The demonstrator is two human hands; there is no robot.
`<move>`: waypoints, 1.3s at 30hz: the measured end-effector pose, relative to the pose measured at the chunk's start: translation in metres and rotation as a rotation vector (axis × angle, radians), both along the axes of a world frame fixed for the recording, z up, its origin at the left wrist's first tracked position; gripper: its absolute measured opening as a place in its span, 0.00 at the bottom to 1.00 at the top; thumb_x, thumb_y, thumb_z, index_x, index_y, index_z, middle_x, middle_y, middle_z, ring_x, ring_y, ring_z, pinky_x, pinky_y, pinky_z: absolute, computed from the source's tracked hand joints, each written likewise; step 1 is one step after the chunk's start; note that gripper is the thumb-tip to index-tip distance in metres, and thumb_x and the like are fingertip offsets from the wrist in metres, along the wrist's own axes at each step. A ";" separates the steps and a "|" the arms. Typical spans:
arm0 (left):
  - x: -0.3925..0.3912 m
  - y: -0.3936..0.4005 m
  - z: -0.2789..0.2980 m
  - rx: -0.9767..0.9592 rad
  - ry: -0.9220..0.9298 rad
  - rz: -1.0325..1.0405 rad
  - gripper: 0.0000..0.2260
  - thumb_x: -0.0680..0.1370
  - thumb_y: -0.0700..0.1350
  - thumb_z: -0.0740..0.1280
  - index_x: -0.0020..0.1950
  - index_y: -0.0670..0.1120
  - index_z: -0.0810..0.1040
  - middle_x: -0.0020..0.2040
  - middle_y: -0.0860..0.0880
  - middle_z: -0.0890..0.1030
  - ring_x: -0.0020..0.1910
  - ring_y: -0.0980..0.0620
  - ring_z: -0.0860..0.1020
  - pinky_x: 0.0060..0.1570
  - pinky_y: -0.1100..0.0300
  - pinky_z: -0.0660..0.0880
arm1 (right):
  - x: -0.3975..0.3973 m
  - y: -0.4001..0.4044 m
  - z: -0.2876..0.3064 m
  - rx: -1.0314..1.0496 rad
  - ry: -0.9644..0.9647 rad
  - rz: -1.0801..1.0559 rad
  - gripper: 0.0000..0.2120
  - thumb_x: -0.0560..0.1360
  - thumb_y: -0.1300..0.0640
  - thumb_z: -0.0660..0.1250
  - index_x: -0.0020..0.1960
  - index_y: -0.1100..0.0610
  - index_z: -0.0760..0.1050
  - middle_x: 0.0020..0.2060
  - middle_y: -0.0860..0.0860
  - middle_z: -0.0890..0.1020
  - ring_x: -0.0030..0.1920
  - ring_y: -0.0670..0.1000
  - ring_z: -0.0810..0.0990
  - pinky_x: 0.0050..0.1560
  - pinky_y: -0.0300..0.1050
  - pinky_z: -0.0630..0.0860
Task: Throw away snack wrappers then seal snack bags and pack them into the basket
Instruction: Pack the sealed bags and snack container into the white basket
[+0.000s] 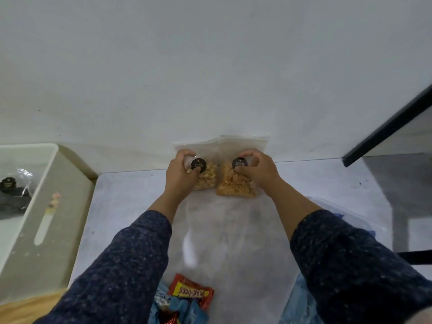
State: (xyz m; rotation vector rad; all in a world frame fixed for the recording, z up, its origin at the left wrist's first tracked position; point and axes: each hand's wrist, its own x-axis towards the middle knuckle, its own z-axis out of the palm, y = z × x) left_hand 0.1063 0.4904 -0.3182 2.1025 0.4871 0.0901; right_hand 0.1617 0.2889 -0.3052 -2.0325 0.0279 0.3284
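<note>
Now we have one snack bag in each hand, at the back of the bench against the wall.

Our left hand (180, 170) closes its grip on the bag of pale puffs (205, 177), and our right hand (256, 169) closes its grip on the bag of orange sticks (235, 185); the two bags stand upright, touching side by side, with their clear tops leaning on the wall. The white basket (55, 164) sits well off to our left, so the left hand is nearer it. We judge the wrappers (190, 294) near our body still wait to be thrown away.
</note>
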 end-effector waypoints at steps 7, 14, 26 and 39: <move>-0.008 0.006 0.013 -0.219 0.037 -0.111 0.18 0.77 0.35 0.64 0.58 0.57 0.76 0.52 0.51 0.77 0.44 0.52 0.80 0.40 0.56 0.81 | -0.007 0.005 0.004 0.114 0.095 0.007 0.15 0.67 0.61 0.75 0.49 0.45 0.78 0.55 0.51 0.76 0.56 0.53 0.76 0.45 0.41 0.77; -0.027 0.030 0.047 -0.299 0.007 -0.087 0.11 0.77 0.41 0.65 0.53 0.55 0.79 0.50 0.37 0.79 0.39 0.42 0.78 0.32 0.61 0.71 | -0.025 0.026 0.043 0.184 0.048 0.041 0.11 0.69 0.63 0.71 0.47 0.48 0.80 0.44 0.54 0.76 0.45 0.52 0.77 0.42 0.40 0.75; -0.107 0.145 0.171 -0.273 -0.267 -0.163 0.10 0.76 0.40 0.67 0.47 0.57 0.80 0.49 0.51 0.77 0.48 0.50 0.80 0.38 0.62 0.75 | -0.117 0.133 0.172 0.285 -0.186 0.045 0.12 0.70 0.66 0.71 0.49 0.54 0.80 0.39 0.49 0.78 0.43 0.50 0.78 0.37 0.33 0.76; -0.211 0.286 0.234 -0.173 -0.431 -0.064 0.11 0.76 0.37 0.67 0.48 0.55 0.80 0.43 0.55 0.79 0.47 0.63 0.75 0.50 0.60 0.73 | -0.199 0.279 0.231 0.356 -0.283 0.192 0.11 0.69 0.67 0.72 0.49 0.55 0.80 0.39 0.49 0.77 0.46 0.52 0.78 0.54 0.44 0.75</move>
